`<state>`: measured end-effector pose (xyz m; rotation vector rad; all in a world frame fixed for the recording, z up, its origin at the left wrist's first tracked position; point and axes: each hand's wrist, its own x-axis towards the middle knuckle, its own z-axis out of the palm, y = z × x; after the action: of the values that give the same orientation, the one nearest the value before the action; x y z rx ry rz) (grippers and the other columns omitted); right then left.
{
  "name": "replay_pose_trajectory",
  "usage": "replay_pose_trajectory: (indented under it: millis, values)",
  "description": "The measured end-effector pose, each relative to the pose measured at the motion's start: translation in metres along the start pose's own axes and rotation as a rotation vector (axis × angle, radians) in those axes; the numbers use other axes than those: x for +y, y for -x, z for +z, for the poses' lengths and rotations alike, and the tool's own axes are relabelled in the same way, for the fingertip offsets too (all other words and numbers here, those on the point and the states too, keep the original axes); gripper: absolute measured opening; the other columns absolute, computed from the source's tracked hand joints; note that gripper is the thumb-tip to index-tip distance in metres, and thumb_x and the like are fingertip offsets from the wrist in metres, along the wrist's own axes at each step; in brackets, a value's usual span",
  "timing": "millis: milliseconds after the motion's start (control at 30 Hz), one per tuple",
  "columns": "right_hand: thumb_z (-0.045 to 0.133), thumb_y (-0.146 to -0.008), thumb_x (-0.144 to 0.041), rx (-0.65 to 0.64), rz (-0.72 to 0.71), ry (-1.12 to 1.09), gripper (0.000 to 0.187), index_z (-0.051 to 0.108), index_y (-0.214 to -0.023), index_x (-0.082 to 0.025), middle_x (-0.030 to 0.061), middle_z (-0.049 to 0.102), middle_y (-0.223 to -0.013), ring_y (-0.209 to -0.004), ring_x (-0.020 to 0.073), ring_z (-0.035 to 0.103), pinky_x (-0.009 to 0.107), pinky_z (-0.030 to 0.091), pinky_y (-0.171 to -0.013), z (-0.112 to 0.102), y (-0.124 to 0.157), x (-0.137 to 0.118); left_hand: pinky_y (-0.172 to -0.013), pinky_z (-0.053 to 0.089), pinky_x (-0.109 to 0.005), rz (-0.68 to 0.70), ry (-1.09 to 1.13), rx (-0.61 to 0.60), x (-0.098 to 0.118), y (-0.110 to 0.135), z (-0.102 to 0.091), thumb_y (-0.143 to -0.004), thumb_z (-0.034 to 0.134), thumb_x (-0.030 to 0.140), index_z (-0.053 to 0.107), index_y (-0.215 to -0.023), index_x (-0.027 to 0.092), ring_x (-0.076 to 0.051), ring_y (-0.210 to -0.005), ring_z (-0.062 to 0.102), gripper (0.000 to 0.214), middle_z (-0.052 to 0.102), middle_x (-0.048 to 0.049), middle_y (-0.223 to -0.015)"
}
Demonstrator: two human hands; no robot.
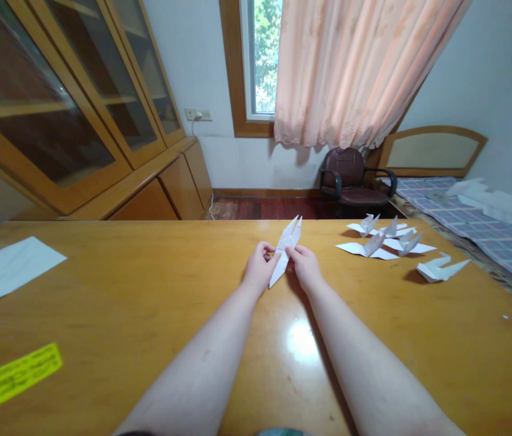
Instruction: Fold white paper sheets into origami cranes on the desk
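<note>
Between my two hands is a folded white paper piece (290, 233), long and narrow, with two pointed tips at the far end and one point toward me. It is held tilted over the wooden table. My left hand (259, 265) pinches its left edge near the middle, fingers curled behind. On the opposite edge, my right hand (304, 264) presses with its thumb on the front face. The fingers behind the paper are partly hidden.
Several folded white paper birds (374, 245) stand at the table's right, with another paper bird (440, 268) nearer. White paper (11, 269) and a yellow strip with writing (13, 378) lie left. Beyond the table (147, 290) stand a chair (349, 175), a bed and a cabinet.
</note>
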<state>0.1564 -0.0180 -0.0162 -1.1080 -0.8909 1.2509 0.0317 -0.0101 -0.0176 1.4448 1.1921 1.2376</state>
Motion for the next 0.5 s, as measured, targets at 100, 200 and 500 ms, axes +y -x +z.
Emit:
replay_pose_trajectory:
  millis: [100, 200, 500]
  values:
    - [0.065, -0.063, -0.042, 0.013, 0.03, -0.002, 0.028, 0.062, -0.069, -0.015, -0.0003, 0.058, -0.056, -0.049, 0.0126, 0.048, 0.025, 0.037, -0.048, 0.0023, 0.0027, -0.0033, -0.058, 0.045, -0.022, 0.018, 0.071, 0.009, 0.0016, -0.0009, -0.001, -0.076, 0.057, 0.029, 0.056, -0.089, 0.019, -0.012, -0.063, 0.058, 0.017, 0.064, -0.0018, -0.081]
    - [0.065, -0.063, -0.042, 0.003, 0.057, -0.046, 0.027, 0.062, -0.07, -0.015, -0.0015, 0.057, -0.054, -0.047, 0.0114, 0.046, 0.024, 0.037, -0.048, 0.0035, 0.0043, -0.0049, -0.063, 0.046, -0.024, 0.053, 0.03, -0.037, 0.0053, -0.0003, -0.0027, -0.078, 0.053, 0.029, 0.062, -0.088, 0.018, -0.014, -0.07, 0.06, 0.017, 0.065, -0.0033, -0.081]
    - [0.063, -0.066, -0.05, -0.072, -0.004, -0.066, 0.035, 0.065, -0.068, -0.015, 0.0032, 0.065, -0.065, -0.059, 0.0153, 0.055, 0.027, 0.042, -0.059, 0.0045, 0.0051, -0.0029, -0.064, 0.045, -0.024, 0.041, -0.153, -0.037, 0.0029, -0.0005, -0.0022, -0.067, 0.066, 0.026, 0.06, -0.087, 0.018, -0.012, -0.066, 0.056, 0.021, 0.063, -0.0011, -0.079]
